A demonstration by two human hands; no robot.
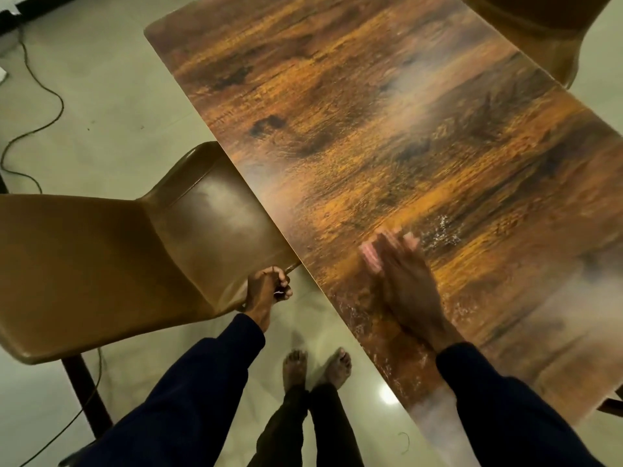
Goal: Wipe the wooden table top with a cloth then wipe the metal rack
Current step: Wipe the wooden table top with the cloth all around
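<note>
Nearest the camera, the person is standing barefoot at the near left edge of the table. The left hand (269, 288) is hanging off the table, just beside the front edge of the brown chair (101, 264). Its fingers are curling inward, but whether they are pinching something small cannot be told. The right hand (404, 284) is lying flat on the wooden table top (371, 112) with its fingers straight and blurred. It is gripping nothing, and no cloth is showing under it or anywhere else in view. Just beyond its fingertips, water droplets (438, 230) are glistening on the wood. From that palm the top is stretching away and leftward along its long axis, with most of the surface lying beyond the hand. The right hand is therefore looking the likelier one to make the wiping strokes, probably outward along that axis. The metal rack is not showing.
</note>
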